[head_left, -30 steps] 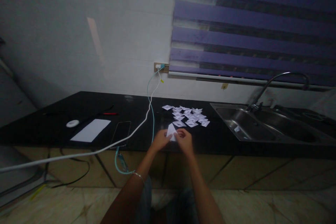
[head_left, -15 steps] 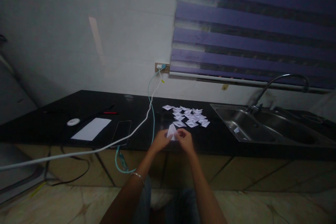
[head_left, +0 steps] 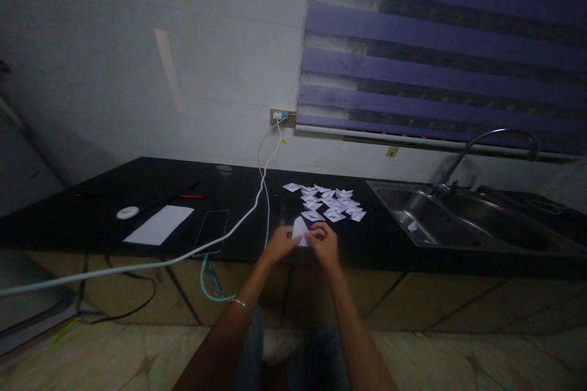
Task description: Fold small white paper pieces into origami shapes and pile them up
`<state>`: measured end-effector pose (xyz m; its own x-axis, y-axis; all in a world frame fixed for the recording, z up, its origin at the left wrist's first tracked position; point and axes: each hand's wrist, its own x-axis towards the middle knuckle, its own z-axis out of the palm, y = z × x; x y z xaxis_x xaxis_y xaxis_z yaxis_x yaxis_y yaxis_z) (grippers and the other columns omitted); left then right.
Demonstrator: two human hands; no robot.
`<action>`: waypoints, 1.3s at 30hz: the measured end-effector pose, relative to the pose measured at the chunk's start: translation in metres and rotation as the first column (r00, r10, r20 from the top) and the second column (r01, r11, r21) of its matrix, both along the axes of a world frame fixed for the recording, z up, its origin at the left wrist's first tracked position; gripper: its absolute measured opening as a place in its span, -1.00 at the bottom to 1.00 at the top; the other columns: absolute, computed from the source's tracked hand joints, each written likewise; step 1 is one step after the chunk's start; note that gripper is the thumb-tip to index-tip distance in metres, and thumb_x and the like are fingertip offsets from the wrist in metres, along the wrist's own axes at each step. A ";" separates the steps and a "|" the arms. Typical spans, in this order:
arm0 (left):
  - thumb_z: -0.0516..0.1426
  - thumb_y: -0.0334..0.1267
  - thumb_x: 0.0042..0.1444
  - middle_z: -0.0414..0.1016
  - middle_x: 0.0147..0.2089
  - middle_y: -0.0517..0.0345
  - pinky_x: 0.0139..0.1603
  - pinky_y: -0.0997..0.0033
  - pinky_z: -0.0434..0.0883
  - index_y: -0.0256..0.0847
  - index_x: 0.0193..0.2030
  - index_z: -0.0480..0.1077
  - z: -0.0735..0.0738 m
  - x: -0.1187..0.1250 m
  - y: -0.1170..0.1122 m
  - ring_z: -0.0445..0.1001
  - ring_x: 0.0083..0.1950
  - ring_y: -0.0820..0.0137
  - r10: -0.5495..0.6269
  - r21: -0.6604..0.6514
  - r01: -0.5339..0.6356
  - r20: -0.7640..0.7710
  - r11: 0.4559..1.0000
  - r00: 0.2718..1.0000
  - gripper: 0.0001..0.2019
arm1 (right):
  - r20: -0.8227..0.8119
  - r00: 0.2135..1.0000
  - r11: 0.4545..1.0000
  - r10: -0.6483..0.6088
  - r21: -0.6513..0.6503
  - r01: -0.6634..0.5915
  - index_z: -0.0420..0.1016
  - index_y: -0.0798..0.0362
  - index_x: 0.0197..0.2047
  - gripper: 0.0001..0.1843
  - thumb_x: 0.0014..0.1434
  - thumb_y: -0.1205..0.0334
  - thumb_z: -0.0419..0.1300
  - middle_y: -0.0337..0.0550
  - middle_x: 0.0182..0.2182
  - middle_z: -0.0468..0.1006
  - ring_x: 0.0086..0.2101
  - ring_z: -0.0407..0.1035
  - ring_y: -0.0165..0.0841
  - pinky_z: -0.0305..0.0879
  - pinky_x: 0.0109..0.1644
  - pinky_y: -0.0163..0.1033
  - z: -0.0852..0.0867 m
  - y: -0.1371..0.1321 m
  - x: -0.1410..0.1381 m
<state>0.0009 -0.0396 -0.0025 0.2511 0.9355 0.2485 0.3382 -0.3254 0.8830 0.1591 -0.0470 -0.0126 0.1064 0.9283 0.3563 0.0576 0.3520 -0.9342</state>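
A small folded piece of white paper [head_left: 300, 228], pointed at its top, is held upright between my two hands near the counter's front edge. My left hand [head_left: 280, 244] pinches its left side. On the right side, my right hand [head_left: 323, 243] grips it with thumb and bent fingers. Just beyond my hands lies a group of several folded paper boats [head_left: 334, 203] on the black counter [head_left: 247, 195]. Part of the held paper is covered by my fingers.
To the left lie a stack of white paper [head_left: 160, 225], a phone [head_left: 212, 229], a white round object [head_left: 127, 212] and a red pen-like stick [head_left: 192, 197]. A white cable [head_left: 238, 222] crosses in front. On the right is a steel sink [head_left: 431, 220] with a tall faucet [head_left: 472, 146].
Both hands keep their hold on the folded paper, and the fingers of my right hand have shifted slightly. The other things stay where they were.
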 end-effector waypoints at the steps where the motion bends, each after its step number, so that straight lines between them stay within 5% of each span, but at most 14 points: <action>1: 0.10 -0.09 0.01 0.42 -0.52 0.14 -0.50 0.52 0.18 -0.42 -0.38 0.49 0.000 0.000 0.000 0.29 -0.51 0.45 0.004 0.006 -0.004 -0.007 1.000 1.000 -0.65 | 0.018 1.000 1.000 -0.008 -0.003 0.008 0.40 0.09 -0.30 -0.72 -0.09 0.17 0.28 -0.23 -0.56 0.52 -0.54 0.38 -0.34 0.27 -0.46 -0.30 0.000 0.000 0.000; 13: 0.13 -0.12 0.03 0.52 -0.37 0.02 -0.36 0.45 0.30 -0.41 -0.27 0.49 0.001 -0.004 0.003 0.42 -0.37 0.34 0.013 0.040 -0.019 0.143 0.999 0.990 -0.67 | 0.231 0.968 0.995 -0.095 0.052 0.086 0.50 0.13 -0.29 -0.71 -0.03 0.11 0.24 -0.12 -0.43 0.53 -0.39 0.39 -0.30 0.26 -0.35 -0.28 0.002 -0.002 -0.004; 18: 0.19 -0.10 -0.01 0.54 -0.36 0.01 -0.35 0.45 0.33 -0.39 -0.31 0.49 0.003 -0.006 0.004 0.44 -0.35 0.33 0.054 0.016 -0.062 0.310 0.998 0.949 -0.68 | 0.165 0.979 0.989 -0.123 0.104 0.106 0.51 0.11 -0.37 -0.75 -0.05 0.09 0.26 -0.05 -0.28 0.52 -0.25 0.38 -0.26 0.30 -0.29 -0.27 0.001 0.002 0.001; 21: 0.22 -0.08 -0.05 0.54 -0.38 0.02 -0.37 0.45 0.34 -0.39 -0.31 0.49 0.002 -0.006 0.005 0.45 -0.37 0.33 0.056 -0.025 -0.050 0.373 0.998 0.926 -0.66 | 0.092 0.995 0.997 -0.033 0.068 0.027 0.49 0.11 -0.35 -0.74 -0.07 0.11 0.29 -0.04 -0.21 0.51 -0.21 0.39 -0.25 0.31 -0.26 -0.27 0.003 0.003 0.002; 26: 0.20 -0.07 -0.03 0.53 -0.36 0.00 -0.37 0.44 0.36 -0.40 -0.30 0.46 0.002 -0.003 0.005 0.46 -0.35 0.32 0.036 -0.063 -0.013 0.392 0.998 0.919 -0.65 | -0.056 0.989 0.985 0.134 -0.100 -0.139 0.41 0.09 -0.28 -0.67 -0.09 0.10 0.31 -0.19 -0.48 0.51 -0.47 0.41 -0.34 0.30 -0.41 -0.30 0.004 0.001 0.003; 29: 0.19 -0.14 0.00 0.52 -0.23 -0.02 -0.28 0.44 0.38 -0.37 -0.13 0.39 0.002 0.000 0.003 0.47 -0.24 0.32 0.004 -0.049 0.017 0.407 0.999 0.913 -0.64 | -0.077 0.987 0.982 0.141 -0.113 -0.149 0.41 0.09 -0.29 -0.71 -0.07 0.13 0.29 -0.23 -0.55 0.48 -0.54 0.39 -0.37 0.27 -0.47 -0.33 0.002 0.001 0.005; 33: 0.22 -0.32 -0.07 0.43 -0.11 0.07 -0.24 0.48 0.37 -0.21 0.16 0.11 0.002 0.000 0.000 0.45 -0.20 0.39 0.002 0.007 -0.006 0.460 1.000 0.888 -0.38 | 0.031 0.998 0.997 0.060 -0.049 -0.058 0.49 0.11 -0.32 -0.78 -0.07 0.20 0.26 -0.18 -0.47 0.52 -0.45 0.41 -0.33 0.30 -0.40 -0.31 0.000 0.003 0.007; 39: 0.15 -0.36 -0.05 0.34 -0.34 0.24 -0.39 0.57 0.30 -0.23 -0.19 0.28 0.003 -0.002 -0.003 0.36 -0.37 0.49 0.004 0.001 -0.004 0.314 1.000 0.949 -0.76 | 0.113 0.994 1.000 -0.003 0.024 0.000 0.52 0.13 -0.31 -0.80 -0.03 0.22 0.19 -0.11 -0.39 0.54 -0.34 0.41 -0.27 0.31 -0.28 -0.26 0.002 0.003 0.008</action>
